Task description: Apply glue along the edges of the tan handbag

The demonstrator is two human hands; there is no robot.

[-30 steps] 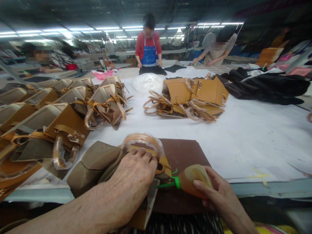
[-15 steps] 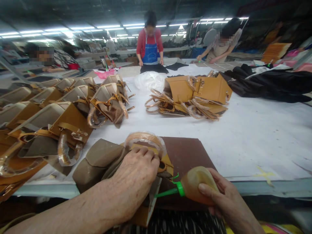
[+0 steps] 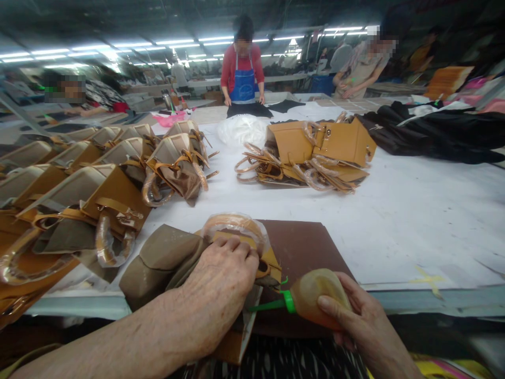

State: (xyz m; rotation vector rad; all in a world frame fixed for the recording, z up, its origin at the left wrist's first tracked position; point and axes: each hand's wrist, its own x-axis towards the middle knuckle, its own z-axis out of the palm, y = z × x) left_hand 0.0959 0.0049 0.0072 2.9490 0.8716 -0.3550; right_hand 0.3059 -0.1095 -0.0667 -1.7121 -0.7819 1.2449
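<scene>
My left hand (image 3: 231,268) is closed over the top edge of a tan handbag (image 3: 272,261), its knuckles up and its fingertips hidden. The bag's plastic-wrapped handle (image 3: 232,218) arches just beyond the knuckles, and its olive-brown lining (image 3: 160,258) spreads out to the left. My right hand (image 3: 355,310) grips a soft, rounded glue bottle (image 3: 319,295) of amber liquid. The bottle lies nearly level, its green nozzle (image 3: 270,305) pointing left with the tip at the bag's pale inner edge. A brown board (image 3: 303,242) lies beneath the bag.
Several tan bags (image 3: 114,195) stand in rows at the left. More tan bags (image 3: 315,152) are stacked across the white-covered table (image 3: 414,221), near a white plastic bundle (image 3: 242,130). Black material (image 3: 434,134) lies at the far right. A person in a blue apron (image 3: 242,84) stands opposite.
The glue bottle and my right hand have shifted very slightly, with the nozzle now more level at the bag's edge. My left hand stays put. The co-worker at right has straightened up.
</scene>
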